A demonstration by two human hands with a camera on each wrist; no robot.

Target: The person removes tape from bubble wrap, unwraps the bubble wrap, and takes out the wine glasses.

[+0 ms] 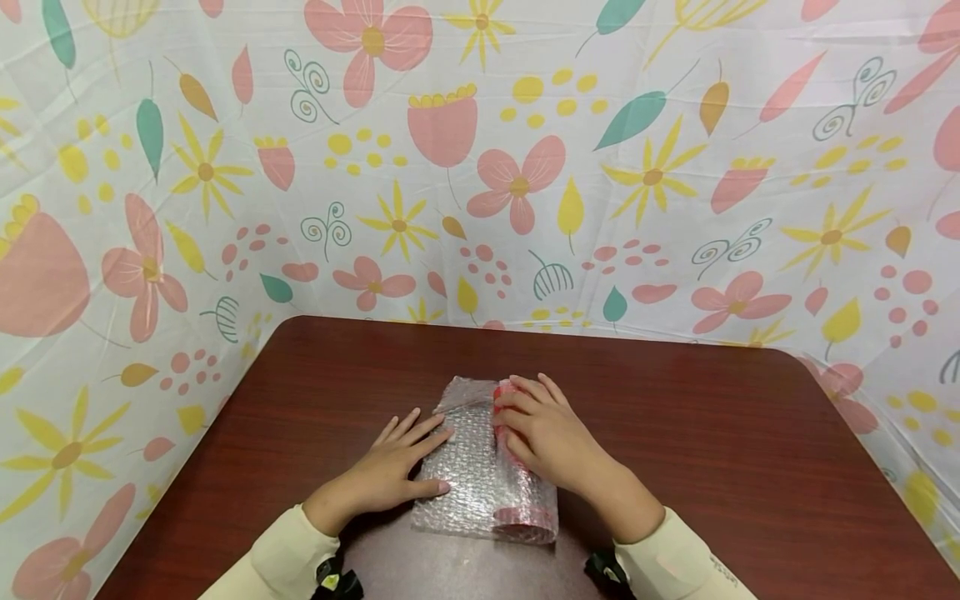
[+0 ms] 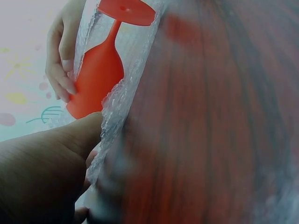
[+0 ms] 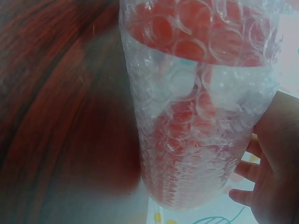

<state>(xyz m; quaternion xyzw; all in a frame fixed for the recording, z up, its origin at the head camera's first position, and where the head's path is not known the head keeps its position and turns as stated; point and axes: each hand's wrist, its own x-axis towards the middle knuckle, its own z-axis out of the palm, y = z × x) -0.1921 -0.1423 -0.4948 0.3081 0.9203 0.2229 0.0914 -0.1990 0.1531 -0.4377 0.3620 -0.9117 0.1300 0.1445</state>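
Observation:
A red goblet (image 2: 98, 77) lies on its side, rolled in clear bubble wrap (image 1: 467, 467) on the table. In the right wrist view, its round foot and stem show through the wrap. My right hand (image 1: 557, 437) holds the roll from the right, fingers curved over the bowl end. Spread out, my left hand (image 1: 390, 473) rests on the left edge of the flat part of the wrap, its thumb and fingertips on the sheet. The left wrist view looks into the side of the roll, where the goblet shows red and bare.
The dark brown wooden table (image 1: 360, 358) extends around the wrap, with rounded far corners. A white cloth with flowers and leaves (image 1: 465, 250) hangs behind the table and along its sides.

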